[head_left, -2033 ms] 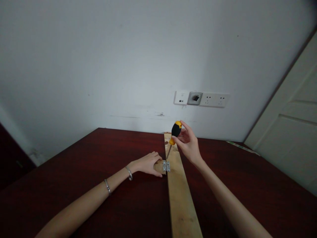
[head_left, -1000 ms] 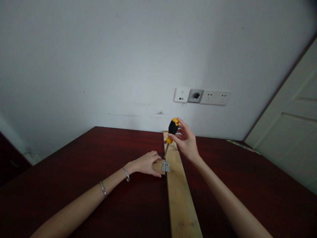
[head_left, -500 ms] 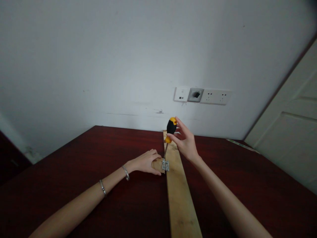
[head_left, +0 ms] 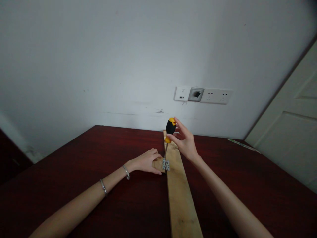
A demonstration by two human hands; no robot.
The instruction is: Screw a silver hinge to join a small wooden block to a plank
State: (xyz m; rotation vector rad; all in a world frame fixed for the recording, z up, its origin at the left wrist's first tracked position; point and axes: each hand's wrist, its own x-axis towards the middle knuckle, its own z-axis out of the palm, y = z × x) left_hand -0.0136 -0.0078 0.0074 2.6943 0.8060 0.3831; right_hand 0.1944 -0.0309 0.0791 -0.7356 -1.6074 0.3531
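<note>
My right hand (head_left: 185, 140) grips a screwdriver (head_left: 170, 127) by its black and yellow handle. The thin shaft points down, with its tip at a small metal hinge (head_left: 167, 165). One leaf of the hinge lies on a long wooden plank (head_left: 182, 188), the other on a short wooden block (head_left: 158, 163). Thumb and fingers of my left hand (head_left: 146, 161) are closed round that block, holding it against the plank's left edge. Whether the tip sits in a screw is too small to tell.
The dark red table (head_left: 119, 145) reaches back to a pale wall (head_left: 138, 59). Sockets and switches (head_left: 215, 96) are mounted on the wall above it. A white panelled door (head_left: 292, 132) stands at the right.
The screwdriver handle and my right hand have shifted very slightly to the left. My left hand still holds the block in the same place.
</note>
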